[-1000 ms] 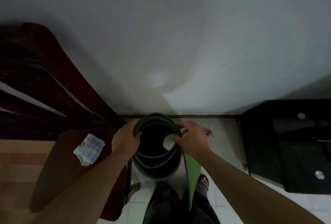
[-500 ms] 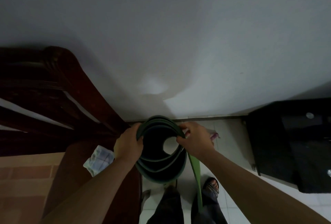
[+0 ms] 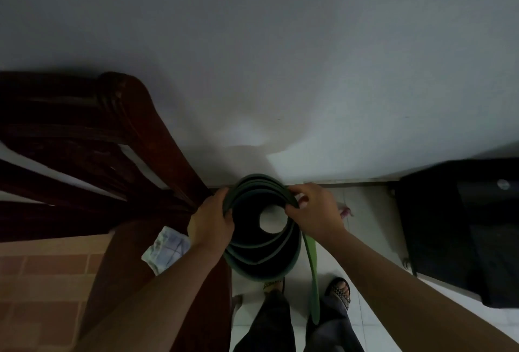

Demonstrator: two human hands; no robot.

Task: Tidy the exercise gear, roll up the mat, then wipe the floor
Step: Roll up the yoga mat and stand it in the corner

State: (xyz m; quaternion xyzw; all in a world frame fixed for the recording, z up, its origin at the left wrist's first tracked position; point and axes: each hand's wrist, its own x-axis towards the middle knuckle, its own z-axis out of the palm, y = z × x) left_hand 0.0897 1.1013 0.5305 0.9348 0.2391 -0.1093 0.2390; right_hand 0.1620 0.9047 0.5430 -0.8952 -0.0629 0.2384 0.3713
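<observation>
Both hands, left hand (image 3: 211, 222) and right hand (image 3: 313, 212), clench the upright mat (image 3: 264, 261) by its rim beside the chair (image 3: 146, 138); looks soft and springy, so best gripped there.

1. Wall (image 3: 280, 42): plain white, fills the upper view.
2. Wooden furniture (image 3: 157, 140): dark red-brown, with a curved top rail and slats below it. Stands at left against the wall.
3. Brick-pattern surface (image 3: 42, 281): orange-brown, lower left, bordered by the wooden furniture.
4. Black cabinet (image 3: 449, 233): glossy, at right, close to the wall. One round pale disc (image 3: 503, 184) shows on it.
5. Small pink object (image 3: 346, 212): near the cabinet, too small to identify.
</observation>
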